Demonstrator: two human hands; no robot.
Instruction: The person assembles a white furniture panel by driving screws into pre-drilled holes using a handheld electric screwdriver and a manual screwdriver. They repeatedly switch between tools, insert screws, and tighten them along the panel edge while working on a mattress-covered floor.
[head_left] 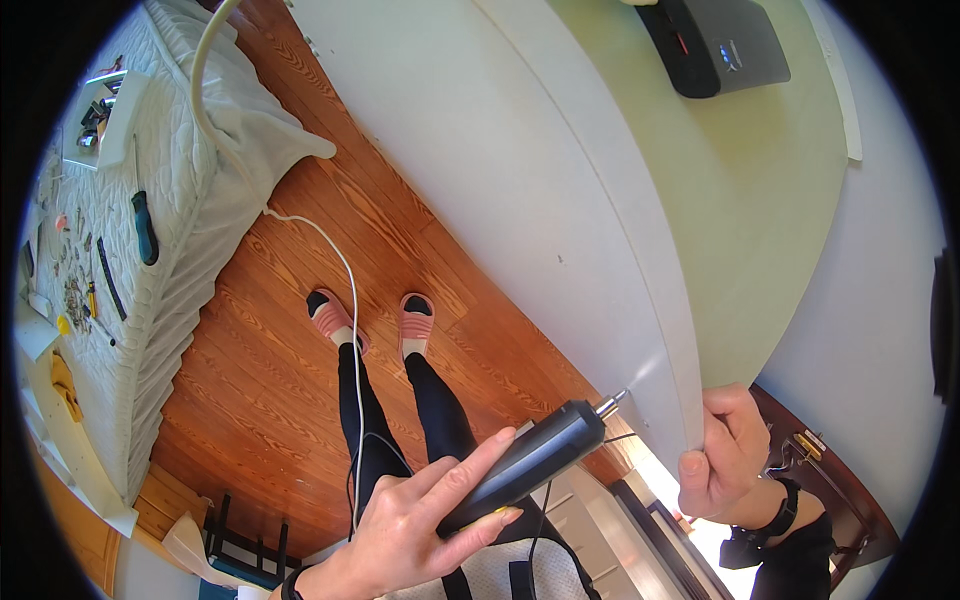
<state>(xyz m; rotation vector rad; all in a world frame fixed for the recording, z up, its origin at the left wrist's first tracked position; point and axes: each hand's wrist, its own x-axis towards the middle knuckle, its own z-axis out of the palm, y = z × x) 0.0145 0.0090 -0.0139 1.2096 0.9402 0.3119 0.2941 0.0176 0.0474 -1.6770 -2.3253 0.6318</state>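
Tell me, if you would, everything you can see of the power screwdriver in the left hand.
The power screwdriver has a dark, smooth, rounded body that looks like plastic, and a silver metal bit at its front. It slants, bit up and to the right, toward the pale board; whether the tip touches it is unclear. The left hand grips the rear part, a finger along the top.

Somebody's home, a bedroom: white quilted bed, wooden floorboards beside it, pink slippers near it.
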